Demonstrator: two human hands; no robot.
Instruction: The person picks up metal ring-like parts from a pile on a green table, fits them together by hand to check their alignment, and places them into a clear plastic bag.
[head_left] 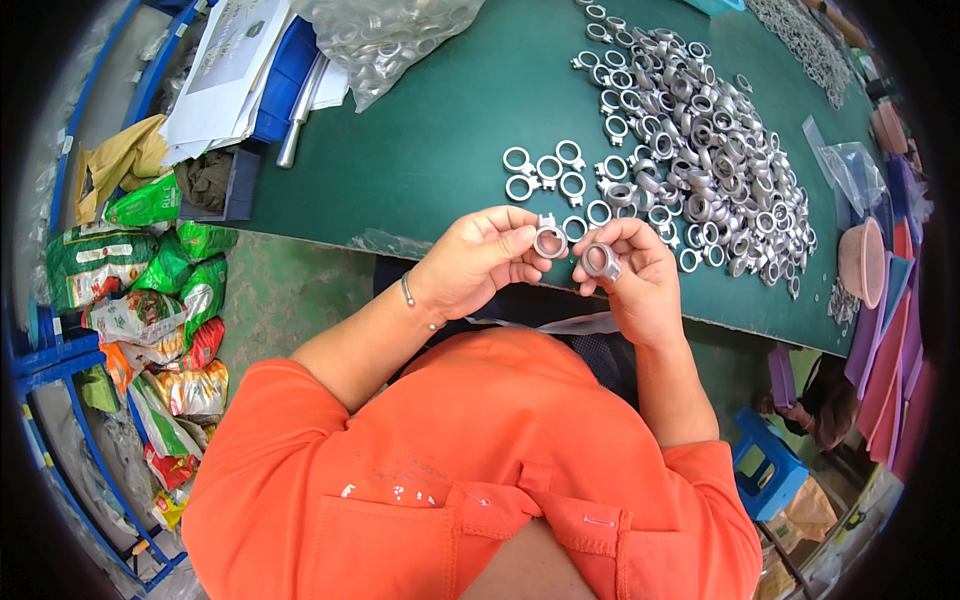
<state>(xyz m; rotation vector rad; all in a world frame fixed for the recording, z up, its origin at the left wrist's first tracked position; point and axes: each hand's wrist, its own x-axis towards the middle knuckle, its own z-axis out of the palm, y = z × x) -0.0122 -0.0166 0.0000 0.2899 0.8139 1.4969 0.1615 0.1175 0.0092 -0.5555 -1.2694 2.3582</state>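
Note:
My left hand pinches a grey metal ring with a small lug between thumb and fingers, just over the table's front edge. Close beside it, my right hand grips a second metal ring of the same kind. The two rings are held apart from each other. Beyond my hands, a small group of rings lies flat on the green table. A large heap of similar rings spreads over the table to the right.
A clear plastic bag of metal parts lies at the back left, near papers and a blue bin. A pink cup stands at the right edge. Colourful sacks fill the floor at left; a blue stool stands lower right.

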